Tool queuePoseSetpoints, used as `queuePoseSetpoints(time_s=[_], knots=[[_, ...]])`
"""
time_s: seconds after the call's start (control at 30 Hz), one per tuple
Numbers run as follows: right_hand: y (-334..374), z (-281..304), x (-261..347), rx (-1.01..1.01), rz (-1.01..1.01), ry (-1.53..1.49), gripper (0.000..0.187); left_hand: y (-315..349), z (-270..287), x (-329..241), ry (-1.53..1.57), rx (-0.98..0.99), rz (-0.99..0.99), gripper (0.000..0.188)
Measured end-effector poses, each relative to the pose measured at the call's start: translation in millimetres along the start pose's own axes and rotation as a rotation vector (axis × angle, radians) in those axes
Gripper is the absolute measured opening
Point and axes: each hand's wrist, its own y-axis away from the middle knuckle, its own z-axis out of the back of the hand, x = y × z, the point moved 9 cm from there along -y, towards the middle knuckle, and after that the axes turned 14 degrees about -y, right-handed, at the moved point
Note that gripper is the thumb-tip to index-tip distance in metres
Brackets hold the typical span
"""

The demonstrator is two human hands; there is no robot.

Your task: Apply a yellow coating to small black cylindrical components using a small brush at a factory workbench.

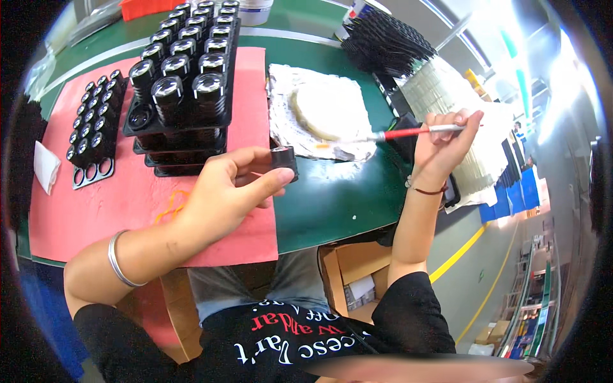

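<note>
Between the thumb and fingers of my left hand (220, 195) is a small black lens barrel (283, 155), held over the right edge of the pink mat (249, 239). My right hand (445, 143) is closed round a slim brush (405, 133) with a red and white handle. The brush points left, its pale tip over the front edge of a crumpled white cloth (284, 96). A round cream-coloured pad (329, 107) lies on that cloth. Whether the tip touches the cloth I cannot tell. The brush is apart from the barrel.
Beyond my left hand stand stacked black trays (223, 118) filled with glass-topped black barrels. A smaller black rack (96, 121) of barrels sits further left, near a folded white tissue (46, 167). Black stacked sheets (386, 45) stand back right. An open cardboard box (361, 262) is below the table (338, 204).
</note>
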Motion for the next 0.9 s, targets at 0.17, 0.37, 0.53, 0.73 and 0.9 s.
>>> queuePoseSetpoints(time_s=[0.17,0.37,0.53,0.73,0.9], knots=[[6.1,-8.7,-7.8,0.061,-0.051,0.038,0.038,1.2,0.1,0.9,0.062,-0.001,-0.024,0.028],[9.0,-15.5,-9.2,0.085,-0.024,0.115,0.037,0.5,1.2,3.2,0.042,-0.002,-0.011,0.027],[10.0,-18.8,-8.3,0.142,-0.010,0.171,0.036,0.8,1.5,2.3,0.048,-0.006,-0.013,0.027],[8.8,-18.0,-5.2,0.129,0.017,0.203,0.035,0.9,0.9,0.6,0.064,-0.008,-0.029,0.027],[5.1,-11.5,-1.5,0.059,0.066,0.205,0.035,-0.1,-2.9,2.9,0.099,0.020,-0.046,0.028]])
